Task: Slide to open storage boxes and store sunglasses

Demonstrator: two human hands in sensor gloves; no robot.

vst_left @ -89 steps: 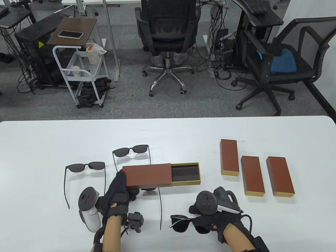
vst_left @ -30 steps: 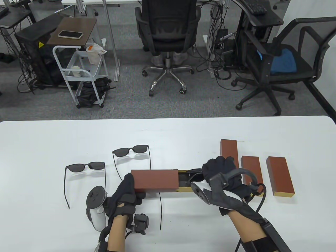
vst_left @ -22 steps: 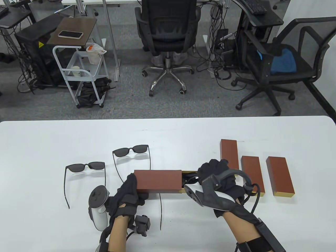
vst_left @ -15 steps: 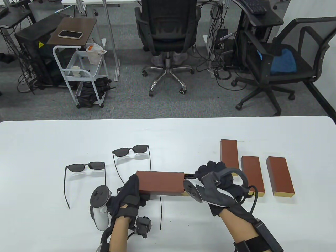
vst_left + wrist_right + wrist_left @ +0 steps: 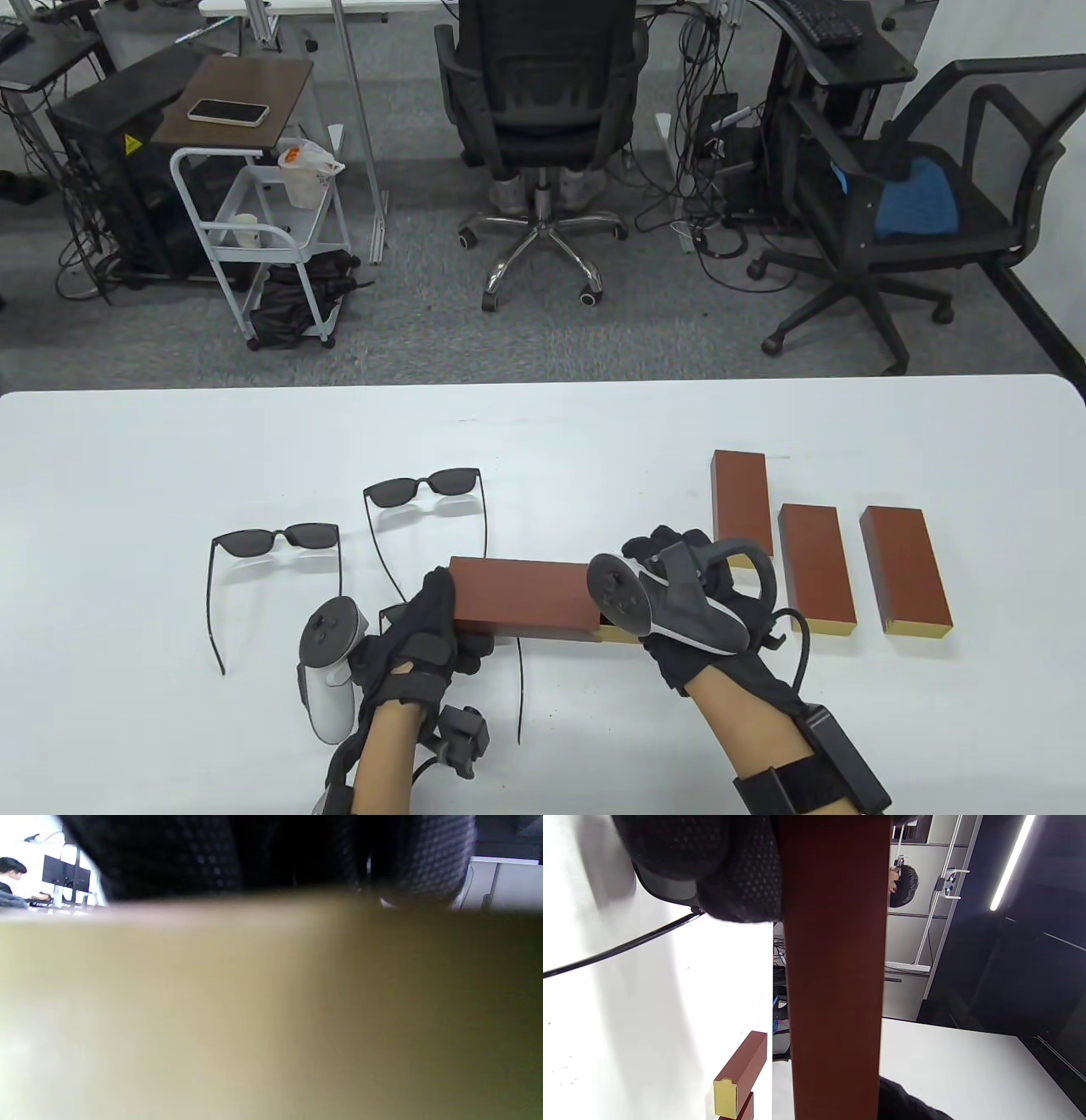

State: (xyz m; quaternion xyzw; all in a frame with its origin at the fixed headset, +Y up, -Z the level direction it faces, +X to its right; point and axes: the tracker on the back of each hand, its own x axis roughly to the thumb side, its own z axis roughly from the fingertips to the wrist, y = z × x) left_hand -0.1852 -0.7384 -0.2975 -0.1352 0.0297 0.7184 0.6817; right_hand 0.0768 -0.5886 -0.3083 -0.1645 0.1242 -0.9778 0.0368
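From the table view, the left hand point(image 5: 420, 632) is curling its grip round the left end of the brown storage box point(image 5: 524, 596), while the right hand point(image 5: 679, 594) is covering the box's right end, a thin gold strip of the tray point(image 5: 619, 635) peeking out beneath; whether that grip is pinching or pressing flat, I cannot tell. The box is lying with its long axis left to right, near the counter point(image 5: 543, 424) front edge, open surface stretching beyond it. Two sunglasses point(image 5: 276, 538) and point(image 5: 422, 486) are sitting just left and behind; three closed boxes point(image 5: 819, 564) are lying near on the right, pointing front to back. From the left wrist view, gloved fingers point(image 5: 729, 870) are hugging the brown sleeve point(image 5: 835, 967). From the right wrist view, blurred gold surface point(image 5: 271, 1014) is filling the frame under dark fingers point(image 5: 169, 853).
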